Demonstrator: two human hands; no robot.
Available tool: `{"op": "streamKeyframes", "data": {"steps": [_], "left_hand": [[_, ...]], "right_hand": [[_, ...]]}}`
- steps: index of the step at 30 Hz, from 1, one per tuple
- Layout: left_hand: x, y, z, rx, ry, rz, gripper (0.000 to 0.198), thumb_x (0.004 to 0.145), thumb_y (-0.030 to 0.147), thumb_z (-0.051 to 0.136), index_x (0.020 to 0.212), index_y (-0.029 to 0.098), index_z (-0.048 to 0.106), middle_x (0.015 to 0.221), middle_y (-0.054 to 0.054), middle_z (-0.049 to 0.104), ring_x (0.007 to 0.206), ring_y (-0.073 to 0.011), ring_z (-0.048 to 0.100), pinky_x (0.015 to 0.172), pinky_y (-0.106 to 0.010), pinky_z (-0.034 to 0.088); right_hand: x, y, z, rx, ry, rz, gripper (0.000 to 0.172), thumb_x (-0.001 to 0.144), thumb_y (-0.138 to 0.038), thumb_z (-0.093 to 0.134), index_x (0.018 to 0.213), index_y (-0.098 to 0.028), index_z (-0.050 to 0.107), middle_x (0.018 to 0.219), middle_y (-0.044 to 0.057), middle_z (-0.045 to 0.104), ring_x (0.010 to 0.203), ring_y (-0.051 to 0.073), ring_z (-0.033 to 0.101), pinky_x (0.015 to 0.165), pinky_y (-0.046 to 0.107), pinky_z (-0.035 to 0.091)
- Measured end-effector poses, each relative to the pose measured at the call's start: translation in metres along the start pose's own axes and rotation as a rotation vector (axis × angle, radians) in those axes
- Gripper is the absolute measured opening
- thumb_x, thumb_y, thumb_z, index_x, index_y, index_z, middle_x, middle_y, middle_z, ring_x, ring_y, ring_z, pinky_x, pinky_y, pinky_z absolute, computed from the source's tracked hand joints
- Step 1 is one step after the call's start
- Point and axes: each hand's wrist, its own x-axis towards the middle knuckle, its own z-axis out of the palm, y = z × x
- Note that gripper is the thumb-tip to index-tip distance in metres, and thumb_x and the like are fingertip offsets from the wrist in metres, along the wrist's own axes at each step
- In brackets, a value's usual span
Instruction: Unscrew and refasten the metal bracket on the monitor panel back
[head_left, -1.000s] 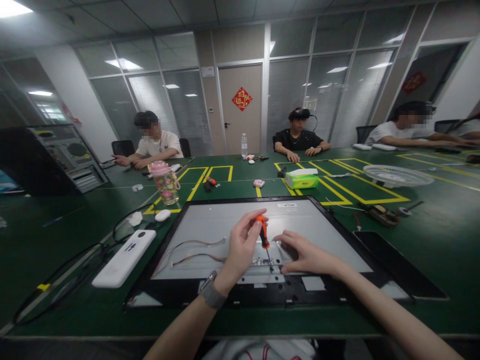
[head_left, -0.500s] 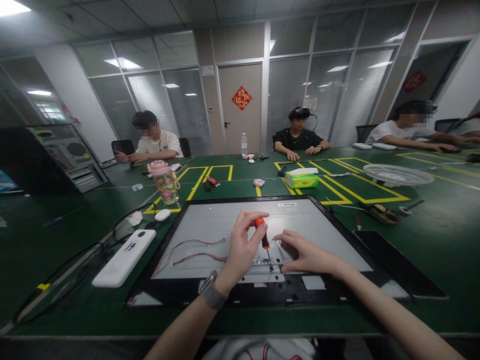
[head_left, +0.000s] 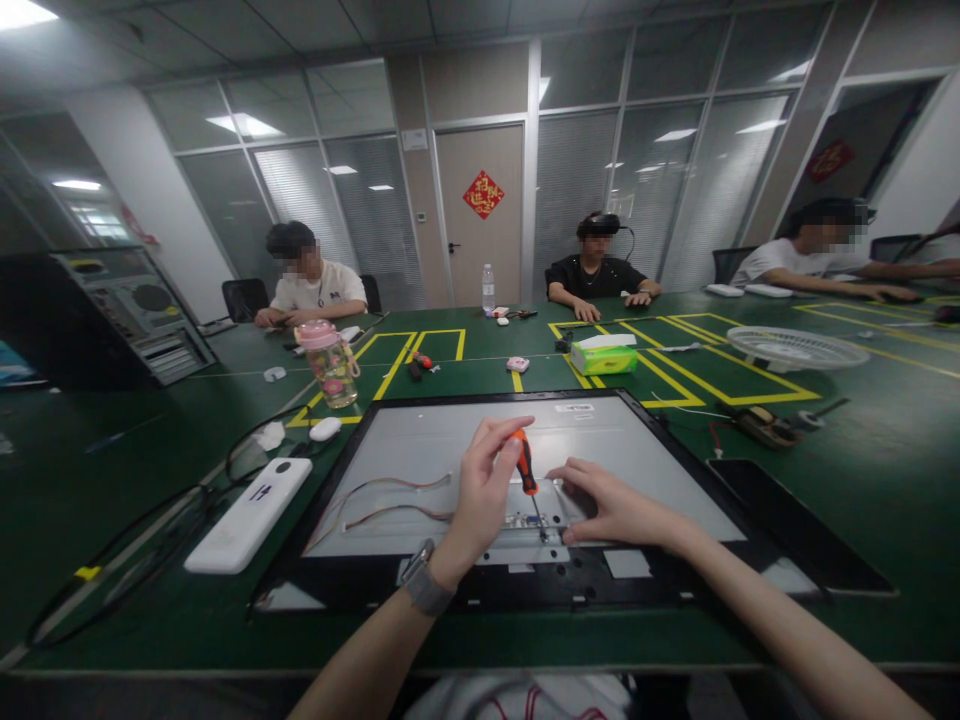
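Note:
My left hand (head_left: pixel 486 485), with a grey watch on its wrist, is closed on the handle of an orange and black screwdriver (head_left: pixel 528 468). The screwdriver leans a little, and its tip meets the bracket area near the front of a flat display panel (head_left: pixel 420 440). My right hand (head_left: pixel 611 508) rests on the panel just right of the tip, fingers apart, its thumb and fingertips at the edge of a small circuit board (head_left: pixel 521 521). Thin wires (head_left: pixel 397 514) run from there across the panel to the left.
On the left lie a white power bank (head_left: pixel 247 515), black cables and a pink-lided bottle (head_left: pixel 330 365). A tissue pack (head_left: pixel 604 355) stands behind the panel. To the right are a black phone-like slab (head_left: pixel 799 520) and a white round grille (head_left: pixel 795 347). Several people sit across the table.
The fingers of my left hand have shifted on the screwdriver's handle, baring more of it, and the handle has tilted slightly. My right hand has stayed in place.

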Motion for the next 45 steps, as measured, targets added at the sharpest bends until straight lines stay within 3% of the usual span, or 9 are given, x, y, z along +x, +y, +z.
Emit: {"op": "streamKeyframes", "data": {"steps": [3,10,15,21,25,30,35,41,45], "left_hand": [[0.0001,0.0011,-0.0002,-0.001,-0.014,-0.006,0.027,0.096,0.028,0.047,0.112,0.023,0.069,0.096,-0.005,0.061,0.090,-0.0167,0.058,0.081,-0.028,0.045],[-0.0007,-0.0045,0.0020,0.009,0.038,0.035,0.015,0.086,0.027,0.063,0.099,0.022,0.072,0.085,-0.002,0.054,0.082,-0.0149,0.055,0.077,-0.026,0.044],[-0.0020,-0.0002,0.0010,-0.032,-0.026,-0.051,0.028,0.096,0.030,0.048,0.115,0.020,0.066,0.094,-0.005,0.063,0.090,-0.0175,0.059,0.082,-0.029,0.046],[-0.0024,-0.0018,0.0031,0.002,0.007,-0.001,0.022,0.090,0.033,0.058,0.106,0.021,0.069,0.090,-0.003,0.059,0.085,-0.0158,0.057,0.080,-0.027,0.045],[-0.0022,-0.0027,0.0033,-0.064,-0.003,-0.070,0.028,0.096,0.034,0.047,0.111,0.019,0.065,0.092,-0.005,0.064,0.087,-0.0169,0.060,0.081,-0.028,0.047],[-0.0021,-0.0021,0.0031,0.009,0.027,0.025,0.019,0.090,0.034,0.058,0.098,0.022,0.071,0.091,-0.004,0.059,0.087,-0.0165,0.058,0.080,-0.027,0.045],[-0.0028,0.0006,0.0032,-0.049,0.002,-0.057,0.029,0.098,0.031,0.042,0.109,0.019,0.066,0.090,-0.005,0.065,0.090,-0.0181,0.061,0.083,-0.031,0.046],[-0.0022,0.0000,0.0028,0.027,0.010,0.033,0.022,0.093,0.033,0.054,0.101,0.022,0.071,0.088,-0.004,0.059,0.083,-0.0164,0.057,0.078,-0.029,0.045],[-0.0026,0.0007,0.0024,-0.022,-0.018,-0.021,0.029,0.097,0.033,0.044,0.110,0.020,0.068,0.096,-0.006,0.064,0.090,-0.0185,0.060,0.082,-0.030,0.046]], "right_hand": [[-0.0001,-0.0006,-0.0003,0.000,0.001,-0.001,0.066,0.070,-0.053,0.075,0.123,-0.021,0.055,0.100,0.005,0.053,0.092,0.024,0.053,0.081,0.034,0.044],[0.0008,-0.0013,-0.0010,-0.015,-0.003,-0.006,0.065,0.071,-0.054,0.074,0.123,-0.021,0.055,0.099,0.005,0.053,0.093,0.025,0.052,0.081,0.034,0.044],[0.0005,0.0002,-0.0004,-0.005,-0.007,-0.005,0.065,0.071,-0.053,0.075,0.124,-0.022,0.054,0.100,0.005,0.052,0.093,0.024,0.052,0.081,0.035,0.044],[0.0003,-0.0006,-0.0006,-0.006,-0.010,-0.001,0.064,0.071,-0.054,0.074,0.123,-0.023,0.055,0.097,0.004,0.052,0.091,0.024,0.052,0.080,0.034,0.044],[0.0001,-0.0018,-0.0010,-0.001,0.000,-0.010,0.064,0.071,-0.053,0.074,0.123,-0.023,0.054,0.097,0.004,0.052,0.091,0.024,0.052,0.079,0.034,0.044],[0.0000,-0.0019,-0.0010,-0.006,-0.007,-0.003,0.063,0.071,-0.054,0.074,0.123,-0.022,0.054,0.097,0.004,0.052,0.091,0.024,0.052,0.080,0.034,0.044],[0.0003,0.0002,0.0002,0.000,-0.008,-0.003,0.065,0.071,-0.052,0.075,0.124,-0.022,0.054,0.100,0.005,0.052,0.091,0.023,0.053,0.080,0.034,0.044],[0.0006,0.0001,-0.0001,-0.003,-0.006,-0.002,0.065,0.070,-0.053,0.075,0.124,-0.022,0.054,0.101,0.005,0.053,0.093,0.025,0.053,0.081,0.034,0.044],[0.0005,-0.0005,-0.0002,-0.008,-0.002,-0.001,0.064,0.070,-0.052,0.075,0.124,-0.022,0.055,0.099,0.005,0.053,0.092,0.025,0.053,0.080,0.034,0.044]]}}
